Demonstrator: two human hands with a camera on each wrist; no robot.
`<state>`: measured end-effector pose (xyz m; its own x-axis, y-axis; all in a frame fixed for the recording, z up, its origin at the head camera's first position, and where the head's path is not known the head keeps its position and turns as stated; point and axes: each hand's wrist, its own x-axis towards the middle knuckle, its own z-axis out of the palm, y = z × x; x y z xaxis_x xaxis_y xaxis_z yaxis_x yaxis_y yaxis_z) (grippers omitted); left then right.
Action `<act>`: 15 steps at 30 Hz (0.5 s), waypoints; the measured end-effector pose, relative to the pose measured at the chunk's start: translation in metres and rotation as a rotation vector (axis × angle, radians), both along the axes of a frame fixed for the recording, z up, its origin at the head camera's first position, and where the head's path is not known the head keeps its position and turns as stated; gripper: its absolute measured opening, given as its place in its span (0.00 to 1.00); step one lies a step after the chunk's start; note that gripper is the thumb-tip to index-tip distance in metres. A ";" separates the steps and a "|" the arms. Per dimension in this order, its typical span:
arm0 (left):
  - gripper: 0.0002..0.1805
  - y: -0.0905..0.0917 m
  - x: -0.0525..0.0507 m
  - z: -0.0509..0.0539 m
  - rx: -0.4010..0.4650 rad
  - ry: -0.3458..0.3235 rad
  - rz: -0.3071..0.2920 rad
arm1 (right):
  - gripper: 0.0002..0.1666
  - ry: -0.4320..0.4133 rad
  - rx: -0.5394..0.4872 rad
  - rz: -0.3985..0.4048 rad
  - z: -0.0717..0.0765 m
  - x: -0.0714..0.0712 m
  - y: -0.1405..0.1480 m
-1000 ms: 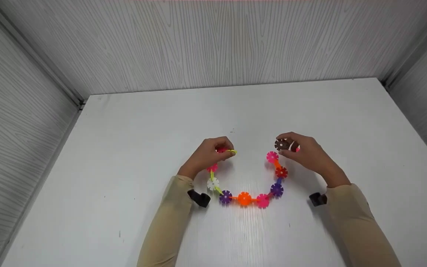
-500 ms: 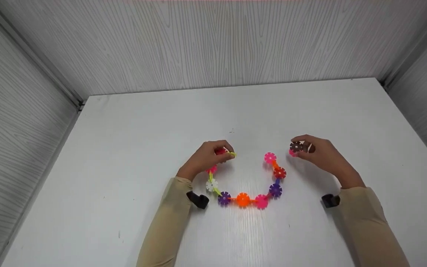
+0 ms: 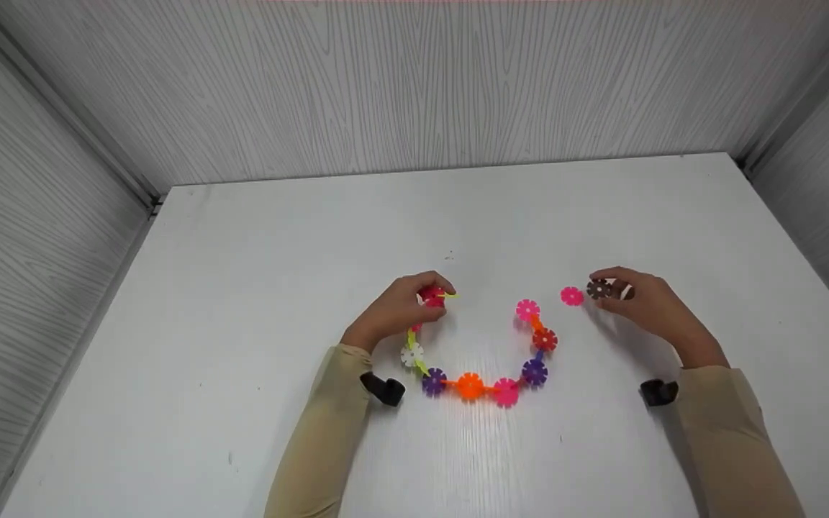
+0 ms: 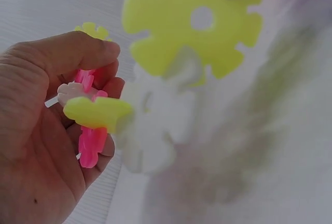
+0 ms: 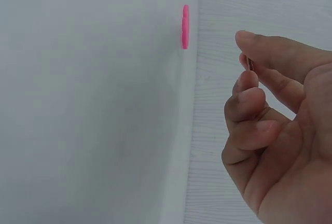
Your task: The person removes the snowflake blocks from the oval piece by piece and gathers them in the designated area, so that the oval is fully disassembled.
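In the head view, a chain of notched plastic snowflake discs [image 3: 470, 386] curves in a U across the white table. My left hand [image 3: 399, 308] grips its left end, where red-pink discs sit among the fingers and a yellow disc [image 4: 92, 30] pokes out beyond the fingertips. The chain's right end is a pink disc [image 3: 527, 310], untouched. My right hand [image 3: 641, 298] pinches a single brown disc [image 3: 599, 289] between thumb and fingers; the right wrist view shows it edge-on and mostly covered. A loose pink disc [image 3: 571, 296] lies just left of the brown one.
The white table [image 3: 299, 244] runs back to a wood-grain panel [image 3: 414, 86], with more panels on both sides. Black wrist mounts [image 3: 383, 389] hang from the sleeves near the tabletop.
My right hand has moved right with the brown disc, away from the chain's right end. The loose pink disc, earlier partly behind the fingers, now shows fully. My left hand stays nearly in place.
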<state>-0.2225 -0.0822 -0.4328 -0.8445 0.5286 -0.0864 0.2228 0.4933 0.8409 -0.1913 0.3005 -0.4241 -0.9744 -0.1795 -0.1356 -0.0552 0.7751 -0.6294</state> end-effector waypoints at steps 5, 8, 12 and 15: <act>0.17 -0.001 -0.001 0.000 0.016 0.003 0.001 | 0.25 -0.054 0.032 0.014 -0.001 -0.001 0.003; 0.17 -0.001 0.000 0.000 0.013 0.010 0.001 | 0.25 -0.082 0.059 0.030 -0.003 -0.002 0.003; 0.18 -0.001 0.000 0.000 0.004 0.002 0.003 | 0.25 -0.110 0.072 0.038 -0.004 -0.003 0.003; 0.22 -0.001 0.000 0.001 0.005 -0.013 0.007 | 0.25 -0.122 0.081 0.036 -0.004 -0.004 0.004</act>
<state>-0.2228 -0.0829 -0.4321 -0.8470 0.5231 -0.0948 0.2082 0.4904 0.8462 -0.1950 0.3041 -0.4286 -0.9429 -0.1977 -0.2681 -0.0108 0.8226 -0.5685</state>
